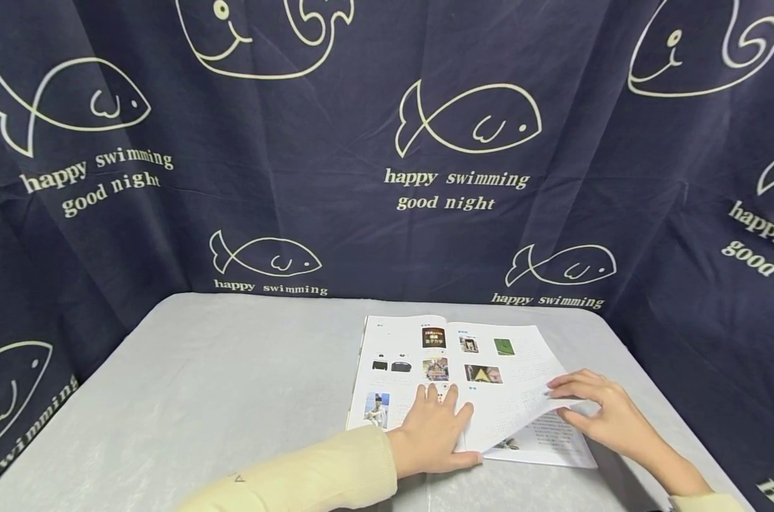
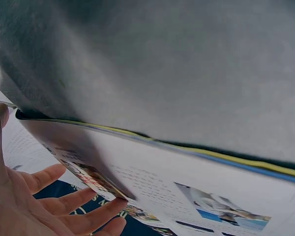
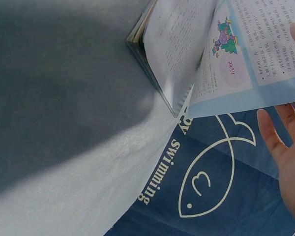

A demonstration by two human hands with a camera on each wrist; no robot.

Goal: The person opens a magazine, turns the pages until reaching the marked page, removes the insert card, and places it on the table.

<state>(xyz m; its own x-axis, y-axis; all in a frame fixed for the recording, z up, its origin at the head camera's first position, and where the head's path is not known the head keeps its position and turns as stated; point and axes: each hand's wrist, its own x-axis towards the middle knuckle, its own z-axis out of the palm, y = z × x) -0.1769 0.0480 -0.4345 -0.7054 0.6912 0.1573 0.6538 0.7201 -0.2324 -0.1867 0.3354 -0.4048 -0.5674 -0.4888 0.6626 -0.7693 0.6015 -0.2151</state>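
An open magazine (image 1: 402, 412) with printed text and small colour pictures lies on the table, right of centre. My left hand (image 1: 433, 432) rests flat with spread fingers near its middle fold, the thumb by the lower edge. One right-hand page (image 1: 508, 402) is raised at its outer lower corner, uncovering part of the page (image 1: 556, 437) beneath. My right hand (image 1: 607, 412) pinches that page's edge between thumb and fingers. In the right wrist view, the raised page's underside (image 3: 236, 96) has a light blue border and a cartoon figure. The left wrist view shows the magazine's layered lower edge (image 2: 206, 152).
A light grey cloth covers the table (image 1: 233, 384), stretching left of the magazine. Dark blue curtains (image 1: 348, 213) with fish drawings and lettering hang behind and on both sides. The table's right edge runs close to my right forearm (image 1: 674, 469).
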